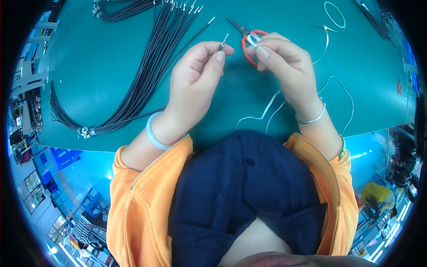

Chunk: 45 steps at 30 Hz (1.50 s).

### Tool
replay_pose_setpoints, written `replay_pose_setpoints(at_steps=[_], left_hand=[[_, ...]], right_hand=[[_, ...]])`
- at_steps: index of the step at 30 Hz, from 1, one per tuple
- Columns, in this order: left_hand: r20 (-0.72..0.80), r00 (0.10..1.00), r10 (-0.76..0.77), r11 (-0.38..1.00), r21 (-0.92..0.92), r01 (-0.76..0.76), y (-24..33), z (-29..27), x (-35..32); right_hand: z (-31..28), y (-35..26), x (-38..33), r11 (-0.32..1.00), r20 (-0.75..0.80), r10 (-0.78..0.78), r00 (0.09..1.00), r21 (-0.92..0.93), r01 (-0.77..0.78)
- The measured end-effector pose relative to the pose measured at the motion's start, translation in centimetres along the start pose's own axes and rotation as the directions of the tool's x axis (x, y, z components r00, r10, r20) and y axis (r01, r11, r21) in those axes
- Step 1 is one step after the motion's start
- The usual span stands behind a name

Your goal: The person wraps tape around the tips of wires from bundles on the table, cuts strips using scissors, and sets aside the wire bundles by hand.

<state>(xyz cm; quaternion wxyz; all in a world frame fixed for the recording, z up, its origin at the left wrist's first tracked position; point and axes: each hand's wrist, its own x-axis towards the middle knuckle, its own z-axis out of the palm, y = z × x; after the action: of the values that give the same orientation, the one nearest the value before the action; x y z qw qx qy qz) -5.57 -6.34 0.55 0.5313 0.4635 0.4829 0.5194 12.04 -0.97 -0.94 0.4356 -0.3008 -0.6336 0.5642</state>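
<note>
Between thumb and forefinger, my left hand pinches the end of a black cable, whose pale stripped tip points up and away. My right hand is closed on a thin white strip, bent into a small loop above the fingertips. Behind those fingers are pliers with orange-red handles and dark jaws aimed to the far left; whether the hand touches them cannot be made out. A large bundle of black cables, with bare metal-coloured tips at its far end, curves across the table left of my left hand.
The green table carries another black cable bundle at the far left and more cables at the far right. A pale coiled strip lies beyond my right hand. Loose white strip trails near my right wrist. A small red tool is at the right edge.
</note>
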Motion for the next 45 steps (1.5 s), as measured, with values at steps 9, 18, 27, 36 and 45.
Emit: replay_pose_setpoints(at_steps=[9, 18, 27, 36, 45], left_hand=[[0.041, 0.966, 0.256, 0.941, 0.220, -0.258, -0.9, 0.7, 0.3], [0.100, 0.970, 0.220, 0.874, 0.421, -0.242, -0.9, 0.5, 0.0], [0.095, 0.967, 0.239, 0.865, 0.433, -0.256, -1.8, 0.9, 0.3], [-0.025, 0.945, 0.326, 0.919, 0.242, -0.311, -2.4, 3.0, 0.7], [-0.012, 0.998, 0.060, 0.998, -0.010, -0.060, -1.5, 3.1, 0.6]], right_hand=[[0.0, -0.3, -0.4, 0.993, 0.160, 0.113, 0.981, 0.003, -0.115], [0.1, 0.9, -0.8, 0.971, 0.168, -0.118, 0.979, -0.188, 0.150], [-0.4, 1.1, -1.2, 0.944, 0.187, -0.162, 0.969, -0.256, 0.207], [-1.5, 0.6, -1.5, 0.874, 0.150, -0.256, 0.955, -0.387, 0.295], [-2.0, 0.4, -2.1, 0.908, 0.055, -0.184, 0.981, -0.374, 0.191]])
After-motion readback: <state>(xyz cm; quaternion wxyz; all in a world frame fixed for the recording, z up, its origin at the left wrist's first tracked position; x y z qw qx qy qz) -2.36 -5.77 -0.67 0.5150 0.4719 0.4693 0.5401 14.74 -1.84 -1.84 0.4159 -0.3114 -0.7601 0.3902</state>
